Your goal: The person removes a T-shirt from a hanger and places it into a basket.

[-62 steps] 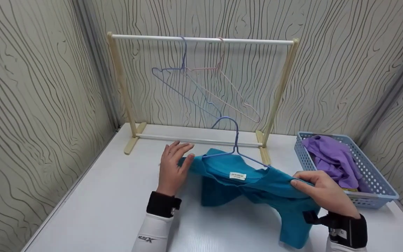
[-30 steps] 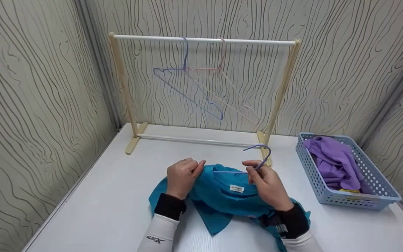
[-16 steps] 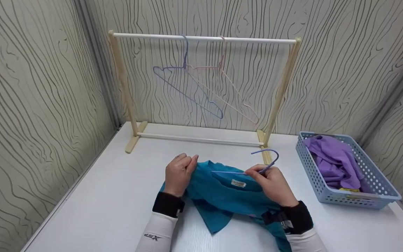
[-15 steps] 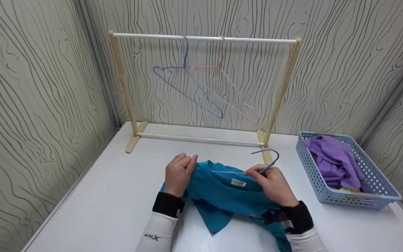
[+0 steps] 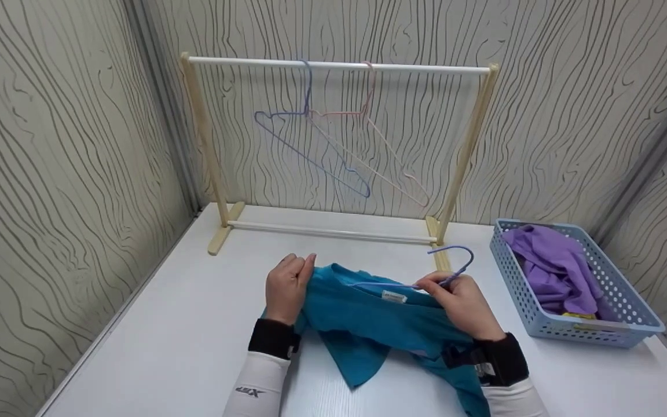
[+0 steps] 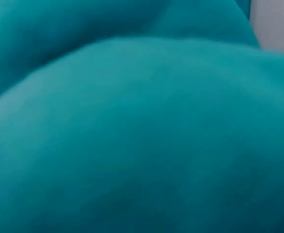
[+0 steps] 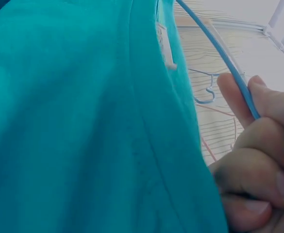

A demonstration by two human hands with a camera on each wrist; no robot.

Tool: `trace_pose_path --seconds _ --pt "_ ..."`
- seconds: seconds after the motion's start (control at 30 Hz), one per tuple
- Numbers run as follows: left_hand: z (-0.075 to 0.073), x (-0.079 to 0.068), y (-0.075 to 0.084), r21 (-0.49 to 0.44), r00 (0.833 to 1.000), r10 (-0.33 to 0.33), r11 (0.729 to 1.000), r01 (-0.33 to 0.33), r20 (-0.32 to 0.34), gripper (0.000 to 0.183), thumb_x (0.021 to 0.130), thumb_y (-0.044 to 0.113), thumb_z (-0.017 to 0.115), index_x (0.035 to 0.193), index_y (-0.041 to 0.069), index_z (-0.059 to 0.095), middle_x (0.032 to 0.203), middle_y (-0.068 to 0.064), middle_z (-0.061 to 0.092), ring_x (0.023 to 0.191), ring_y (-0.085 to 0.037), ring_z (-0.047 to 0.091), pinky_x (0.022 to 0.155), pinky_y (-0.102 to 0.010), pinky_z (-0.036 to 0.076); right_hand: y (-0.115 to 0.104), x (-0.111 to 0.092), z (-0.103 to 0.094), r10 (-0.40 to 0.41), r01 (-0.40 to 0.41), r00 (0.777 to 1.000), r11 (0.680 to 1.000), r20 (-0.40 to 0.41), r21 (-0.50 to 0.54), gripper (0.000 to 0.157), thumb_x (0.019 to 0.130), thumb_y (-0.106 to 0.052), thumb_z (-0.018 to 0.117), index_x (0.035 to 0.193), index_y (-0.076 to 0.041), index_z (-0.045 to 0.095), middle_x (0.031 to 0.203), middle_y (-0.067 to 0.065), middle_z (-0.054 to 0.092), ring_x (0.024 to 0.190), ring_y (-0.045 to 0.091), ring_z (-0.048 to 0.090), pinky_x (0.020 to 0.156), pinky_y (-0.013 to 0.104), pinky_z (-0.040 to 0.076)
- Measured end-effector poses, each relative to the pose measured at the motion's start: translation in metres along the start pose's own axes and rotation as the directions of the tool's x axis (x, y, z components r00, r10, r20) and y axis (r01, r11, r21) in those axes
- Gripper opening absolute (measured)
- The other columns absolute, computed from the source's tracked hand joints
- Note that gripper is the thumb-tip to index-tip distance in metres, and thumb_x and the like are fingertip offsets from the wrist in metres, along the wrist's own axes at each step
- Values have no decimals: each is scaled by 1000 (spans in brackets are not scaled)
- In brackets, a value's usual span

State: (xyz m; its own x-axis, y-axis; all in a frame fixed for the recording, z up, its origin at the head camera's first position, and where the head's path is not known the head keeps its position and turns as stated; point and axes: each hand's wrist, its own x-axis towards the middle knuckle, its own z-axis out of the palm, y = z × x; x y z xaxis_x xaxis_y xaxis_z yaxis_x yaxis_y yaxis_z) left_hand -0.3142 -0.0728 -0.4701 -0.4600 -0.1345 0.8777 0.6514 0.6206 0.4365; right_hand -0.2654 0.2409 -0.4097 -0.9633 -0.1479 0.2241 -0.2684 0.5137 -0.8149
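A teal shirt point(image 5: 362, 324) hangs over the table between my hands, with its white neck label point(image 5: 394, 297) facing up. My left hand point(image 5: 286, 289) grips the shirt's left shoulder in curled fingers. At the collar, my right hand point(image 5: 468, 307) pinches a blue-purple clothes hanger point(image 5: 383, 284) below its hook. One hanger arm runs left into the neckline; the rest is hidden by my hand and the cloth. In the right wrist view, thumb and fingers close on the hanger wire point(image 7: 229, 63) beside the collar. Blurred teal fabric point(image 6: 142, 131) fills most of the left wrist view.
A wooden rack with a white rail point(image 5: 339, 65) stands at the back. From it hang a blue-purple hanger point(image 5: 310, 157) and a pink hanger point(image 5: 400, 156). At the right, a blue basket point(image 5: 617, 330) holds purple cloth point(image 5: 553, 266) and something yellow.
My right hand has let go of the shirt's right shoulder and taken the hanger near its hook. My left fingers have curled onto the cloth. Lately both hands have drifted slightly apart.
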Motion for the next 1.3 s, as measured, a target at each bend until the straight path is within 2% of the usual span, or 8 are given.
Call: trace_pose_path --seconds 0.33,0.5,0.6,0.67,0.73,0.93,1.1,1.3 --pt "-3 0 -4 41 997 -74 996 75 -20 51 94 9 73 57 10 37 57 0 31 51 -6 29 48 -19 21 5 -2 -10 -40 41 997 999 -63 17 19 103 -17 63 104 -6 78 98 3 75 87 10 60 82 19 49" --pt "-1 -3 -6 70 984 -176 982 174 27 53 97 15 71 56 11 37 57 5 28 52 -4 29 50 -19 23 5 -5 -17 -55 85 986 978 -160 189 19 103 -9 61 101 1 76 70 -5 49 63 9 42 59 22 35" --pt "0 -5 -5 84 961 -255 965 247 108 53 99 20 68 55 12 39 58 9 28 53 -2 31 52 -18 26 5 -7 -21 -99 175 971 914 -218 367 20 104 -4 56 99 2 75 65 -1 35 57 17 30 53 31 23" --pt "1 -6 -5 98 944 -292 955 279 155 54 100 22 67 55 12 41 58 11 29 53 -1 31 52 -19 28 7 -7 -24 -180 272 957 828 -227 491 24 106 -3 52 99 -1 75 66 3 31 60 21 26 56 35 20" --pt "2 -7 -5 117 933 -310 949 292 185 54 100 23 67 54 12 43 58 11 30 53 -2 33 53 -19 30 10 -7 -26 -269 347 938 708 -219 616 27 107 -2 48 100 -4 75 69 6 27 63 23 23 60 35 17" --pt "3 -7 -3 175 889 -390 918 356 240 56 101 25 66 54 16 38 57 11 28 51 -4 34 51 -20 28 16 0 -30 -477 407 852 343 -216 847 31 109 -2 41 107 2 71 74 5 23 69 21 22 67 31 17" --pt "3 -7 -2 206 837 -471 880 427 279 57 102 27 65 54 20 36 56 9 28 50 -6 35 50 -22 27 19 3 -36 -576 306 783 25 -236 952 35 110 -7 34 106 4 67 77 2 19 73 19 22 73 31 19" --pt "2 -10 -7 280 782 -549 832 479 295 56 103 28 64 54 19 39 54 7 29 49 -10 37 50 -24 28 25 0 -54 -569 128 772 -297 -283 946 37 110 -15 40 117 10 66 76 3 21 76 21 27 84 39 38"
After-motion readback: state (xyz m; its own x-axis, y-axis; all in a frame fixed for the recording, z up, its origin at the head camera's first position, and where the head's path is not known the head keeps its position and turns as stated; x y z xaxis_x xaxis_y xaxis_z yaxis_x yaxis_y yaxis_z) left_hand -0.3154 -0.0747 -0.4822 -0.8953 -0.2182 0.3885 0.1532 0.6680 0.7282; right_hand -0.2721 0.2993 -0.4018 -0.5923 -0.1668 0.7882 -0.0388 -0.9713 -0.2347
